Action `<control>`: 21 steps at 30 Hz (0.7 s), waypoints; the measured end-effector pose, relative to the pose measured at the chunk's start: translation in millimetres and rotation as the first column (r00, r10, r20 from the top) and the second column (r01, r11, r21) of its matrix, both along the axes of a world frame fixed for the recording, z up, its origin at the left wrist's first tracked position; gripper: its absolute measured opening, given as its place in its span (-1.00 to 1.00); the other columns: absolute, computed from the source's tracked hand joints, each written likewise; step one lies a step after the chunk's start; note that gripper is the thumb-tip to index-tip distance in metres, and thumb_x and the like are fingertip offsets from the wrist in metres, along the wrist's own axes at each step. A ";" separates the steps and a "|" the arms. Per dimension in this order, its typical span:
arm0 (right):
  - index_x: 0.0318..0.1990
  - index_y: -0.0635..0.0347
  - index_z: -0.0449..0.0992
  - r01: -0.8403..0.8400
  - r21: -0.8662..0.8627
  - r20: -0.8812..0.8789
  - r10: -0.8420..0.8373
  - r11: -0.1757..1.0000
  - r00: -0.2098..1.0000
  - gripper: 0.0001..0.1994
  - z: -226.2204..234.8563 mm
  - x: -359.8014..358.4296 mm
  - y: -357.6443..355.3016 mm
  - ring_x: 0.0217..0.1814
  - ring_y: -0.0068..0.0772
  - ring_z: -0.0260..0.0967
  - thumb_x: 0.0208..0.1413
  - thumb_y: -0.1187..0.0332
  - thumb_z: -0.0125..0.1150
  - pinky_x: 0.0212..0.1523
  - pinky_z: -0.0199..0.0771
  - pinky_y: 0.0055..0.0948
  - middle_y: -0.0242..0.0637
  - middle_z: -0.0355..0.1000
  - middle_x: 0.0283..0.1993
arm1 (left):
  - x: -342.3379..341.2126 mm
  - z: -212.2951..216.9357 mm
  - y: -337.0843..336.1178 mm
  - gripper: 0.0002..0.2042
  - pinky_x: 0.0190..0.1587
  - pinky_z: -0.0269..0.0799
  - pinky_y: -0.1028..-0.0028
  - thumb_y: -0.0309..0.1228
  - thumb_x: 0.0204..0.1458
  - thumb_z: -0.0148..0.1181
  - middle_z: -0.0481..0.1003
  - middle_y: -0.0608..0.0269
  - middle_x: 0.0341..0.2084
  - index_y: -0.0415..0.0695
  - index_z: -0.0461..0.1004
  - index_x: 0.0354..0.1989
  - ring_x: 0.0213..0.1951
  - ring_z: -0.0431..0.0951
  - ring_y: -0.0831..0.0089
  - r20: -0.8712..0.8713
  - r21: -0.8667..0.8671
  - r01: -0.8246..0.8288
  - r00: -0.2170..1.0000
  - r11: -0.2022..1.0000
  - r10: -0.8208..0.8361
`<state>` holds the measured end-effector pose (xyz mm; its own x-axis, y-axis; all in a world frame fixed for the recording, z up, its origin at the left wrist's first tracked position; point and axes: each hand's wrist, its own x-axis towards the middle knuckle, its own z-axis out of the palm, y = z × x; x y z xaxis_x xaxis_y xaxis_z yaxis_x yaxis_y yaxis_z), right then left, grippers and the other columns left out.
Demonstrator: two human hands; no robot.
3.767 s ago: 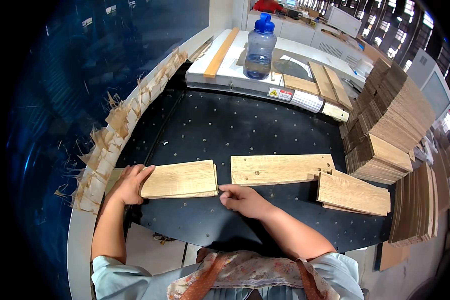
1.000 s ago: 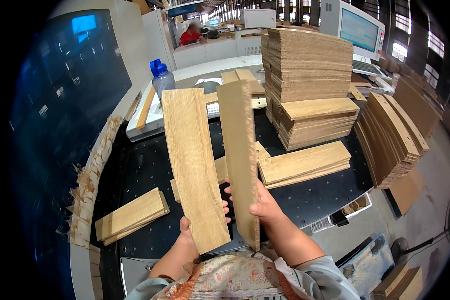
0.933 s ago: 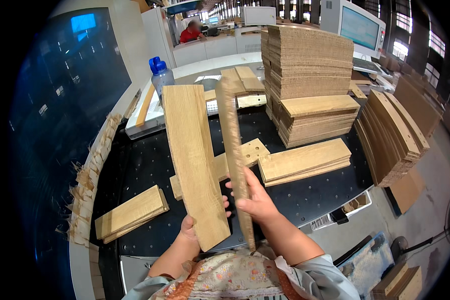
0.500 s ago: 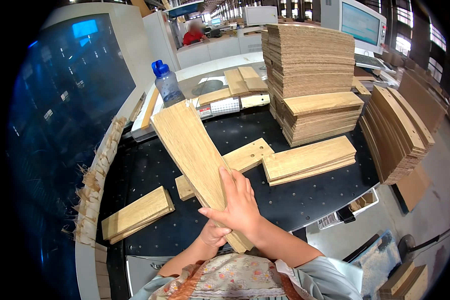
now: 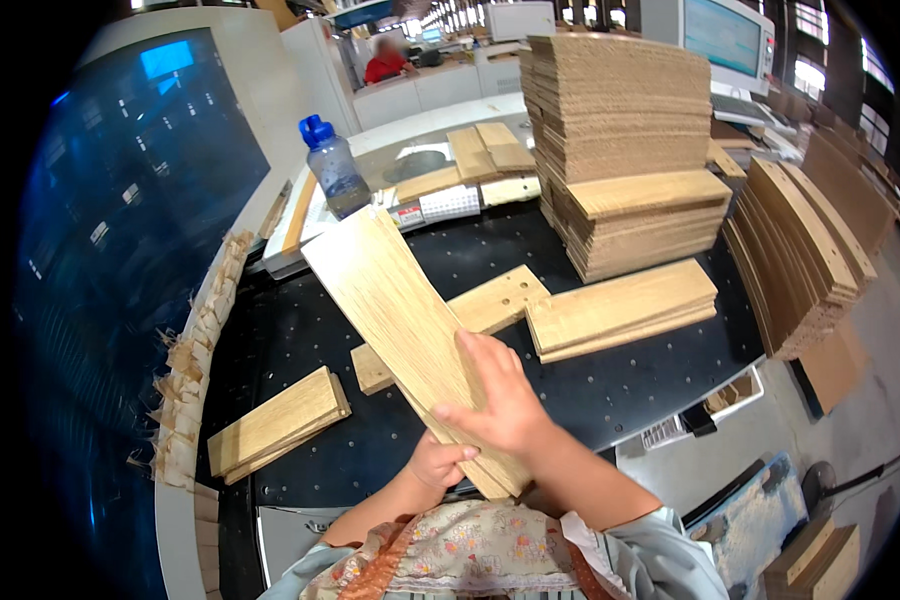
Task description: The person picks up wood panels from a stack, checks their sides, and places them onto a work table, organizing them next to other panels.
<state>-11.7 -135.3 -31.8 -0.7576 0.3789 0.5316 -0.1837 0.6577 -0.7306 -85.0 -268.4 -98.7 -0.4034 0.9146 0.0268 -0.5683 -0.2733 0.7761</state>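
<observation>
Wood planks [image 5: 400, 320], pale oak with a fine straight grain, are held as a flat stack above the black counter [image 5: 280, 340], tilted so the long axis runs from about five o'clock at the near end to eleven o'clock at the far end. The right hand [image 5: 500, 400] lies across the top face near the lower end; its fingers [image 5: 485, 352] are spread and laid flat on the wood, the thumb pointing toward nine o'clock. The left hand [image 5: 438, 465] is below the stack at its near end, fingers curled up against the underside and the edge; how many boards make up the stack cannot be told.

On the counter beneath, a shorter board with drilled holes [image 5: 470, 318] lies at two o'clock of the hands, partly hidden by the held planks. A small pile of two boards [image 5: 275, 425] rests at nine o'clock, well apart. Another low pile [image 5: 620, 308] sits at two o'clock, just beside a tall stack of boards [image 5: 625, 150]. A blue-capped water bottle [image 5: 333, 170] stands at eleven o'clock, beyond the planks' far end. Splintered offcuts [image 5: 195, 370] line the counter's left rim.
</observation>
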 end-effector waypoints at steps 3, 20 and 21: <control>0.29 0.30 0.03 -0.153 -0.531 0.066 0.221 0.834 0.973 -0.22 -15.4 21.1 35.8 -0.04 -0.25 0.33 -0.02 0.17 0.30 0.03 0.34 -0.34 0.03 0.31 0.04 | -4.7 -0.5 7.6 -0.34 0.13 0.33 0.21 -0.62 -0.27 0.10 0.38 0.03 0.01 -0.27 0.19 0.17 0.04 0.41 0.13 0.143 0.043 0.023 0.989 0.999 -0.029; -0.09 0.22 0.35 -0.410 -0.899 -0.380 0.189 0.157 0.906 -0.73 -119.0 143.8 77.5 -0.09 -0.54 0.36 0.05 0.47 0.20 -0.05 0.34 -0.51 -0.35 0.43 -0.14 | -9.1 9.7 59.8 -0.27 0.16 0.26 0.10 -0.54 -0.33 0.17 0.35 -0.11 0.05 -0.32 0.16 0.18 0.10 0.36 0.02 0.039 -0.015 0.132 0.991 0.991 -0.131; -0.09 0.22 0.36 -0.432 -0.888 -0.418 0.112 0.158 0.901 -0.73 -129.5 157.5 82.3 -0.09 -0.52 0.38 0.04 0.48 0.21 -0.04 0.35 -0.49 -0.35 0.43 -0.14 | -4.1 15.4 69.5 -0.25 0.17 0.25 0.09 -0.53 -0.33 0.18 0.32 -0.13 0.07 -0.31 0.13 0.20 0.12 0.33 0.01 0.030 0.009 0.182 0.983 0.983 -0.182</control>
